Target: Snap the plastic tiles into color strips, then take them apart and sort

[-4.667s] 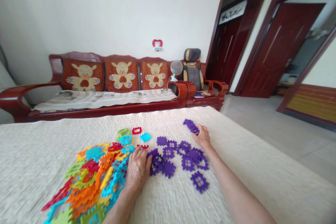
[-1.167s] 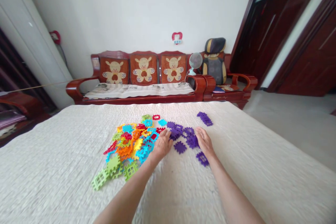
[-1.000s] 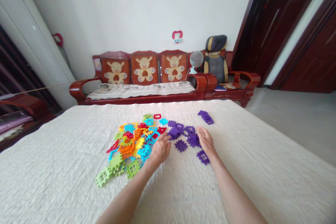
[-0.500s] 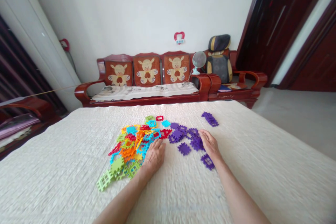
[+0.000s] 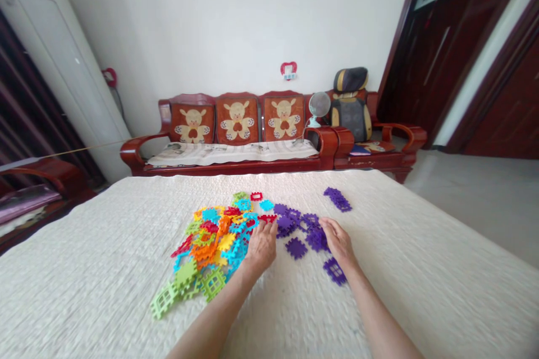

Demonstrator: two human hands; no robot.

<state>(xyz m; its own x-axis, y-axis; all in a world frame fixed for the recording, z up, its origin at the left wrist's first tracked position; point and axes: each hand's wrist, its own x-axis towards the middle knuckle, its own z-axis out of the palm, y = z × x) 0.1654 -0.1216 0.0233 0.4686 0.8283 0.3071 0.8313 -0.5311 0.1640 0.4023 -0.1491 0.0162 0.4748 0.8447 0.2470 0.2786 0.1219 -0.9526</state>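
Observation:
My left hand [image 5: 261, 245] is over the right side of a mixed pile of flat plastic interlocking tiles, its fingers stretched out and touching a red tile [image 5: 266, 217]. The fingers partly cover that tile. Beside it lie blue tiles [image 5: 234, 251], an orange tile [image 5: 204, 254] and yellow-green tiles [image 5: 186, 275]. My right hand [image 5: 340, 242] rests at the right edge of a loose heap of purple tiles [image 5: 315, 239], fingers extended and nothing visible in them. A purple window tile [image 5: 334, 271] lies just below that hand, and a solid purple tile [image 5: 296, 248] sits between both hands.
A separate group of purple tiles [image 5: 337, 199] lies farther back on the cream quilted cover [image 5: 421, 269]. Beyond the table's far edge stand a wooden sofa [image 5: 236, 169] with bear cushions, a small fan [image 5: 319, 104] and a chair with a massage cushion [image 5: 351, 115].
My left hand has moved right and slightly forward from the blue tiles to the red tile, uncovering a yellow tile. The right hand stays by the purple heap. The view has tilted up slightly.

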